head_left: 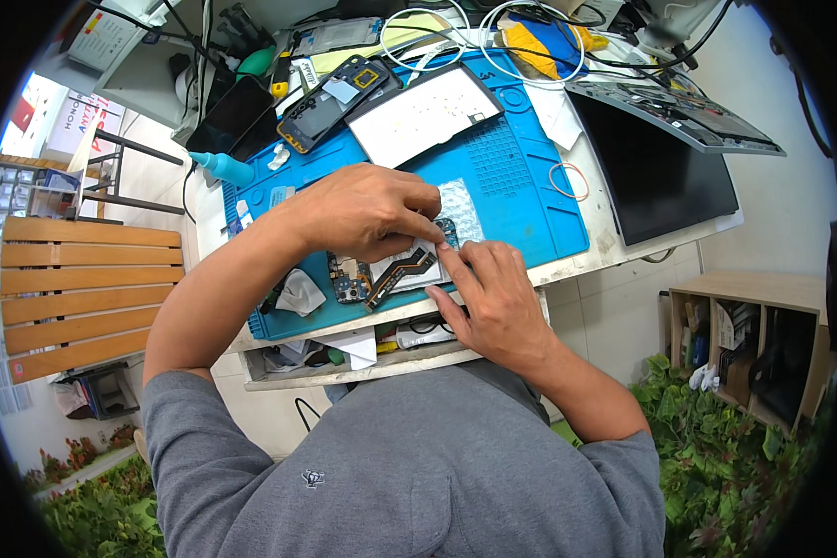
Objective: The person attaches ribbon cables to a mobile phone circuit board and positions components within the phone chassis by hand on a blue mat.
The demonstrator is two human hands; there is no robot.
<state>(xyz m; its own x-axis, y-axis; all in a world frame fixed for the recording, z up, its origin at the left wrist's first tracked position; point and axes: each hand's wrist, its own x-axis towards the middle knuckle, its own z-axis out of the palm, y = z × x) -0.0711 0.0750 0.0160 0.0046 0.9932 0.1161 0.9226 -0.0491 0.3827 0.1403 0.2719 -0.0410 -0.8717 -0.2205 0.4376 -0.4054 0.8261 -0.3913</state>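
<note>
An opened phone (pixel 348 281) lies on the blue work mat near its front edge, with its circuit board bared. A black ribbon cable (pixel 401 277) with gold ends slants across the phone's pale middle. My left hand (pixel 374 212) is over the phone from the left, fingers curled and index finger pointing down at the cable's upper end. Whatever is between those fingertips is hidden. From the right, my right hand (pixel 495 296) reaches the phone's other side, index finger and thumb stretched apart and touching it. The two index fingertips nearly meet.
Beyond my hands lie a white panel (pixel 423 113) and a phone frame (pixel 335 102) on the blue mat (pixel 521 205). A teal bottle (pixel 221 168) stands left; an opened laptop (pixel 665 167) lies right. Below the mat's edge, an open drawer (pixel 367 370) holds tools.
</note>
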